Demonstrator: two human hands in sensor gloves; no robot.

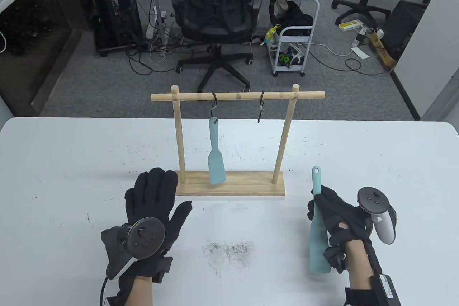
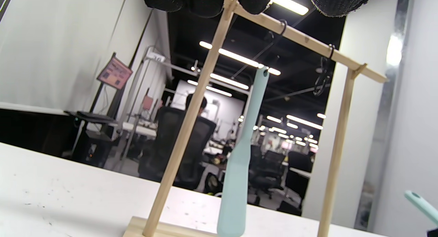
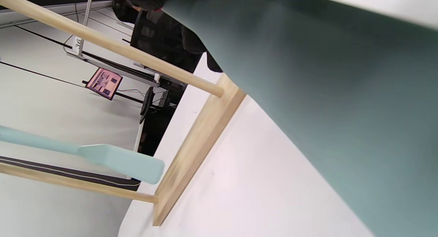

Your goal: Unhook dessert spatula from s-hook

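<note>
one spatula point(image 1: 318, 227) is gripped in the right hand point(image 1: 339, 220), fingers wrapped around its handle, blade toward the person and the handle's hole end pointing at the rack point(image 1: 229, 187). it is held off to the right of the rack, well apart from the hooks. the right s-hook point(image 1: 261, 107) hangs bare on the rail point(image 1: 236, 96), so it is judged that this spatula was taken from it and that the unhooking is done for this one.

a second spatula point(image 1: 216, 155) is seen hanging from the left s-hook point(image 1: 214, 103), its blade just above the rack's base. whether it is also meant to be taken down cannot be told from the task line.

the left hand point(image 1: 154, 198) is laid flat on the table point(image 1: 71, 177), fingers spread and holding nothing, fingertips touching or just beside the left end of the base, as if steadying it.

what is left, by judgement: the held spatula is to be set down on the table, near the right hand.
</note>
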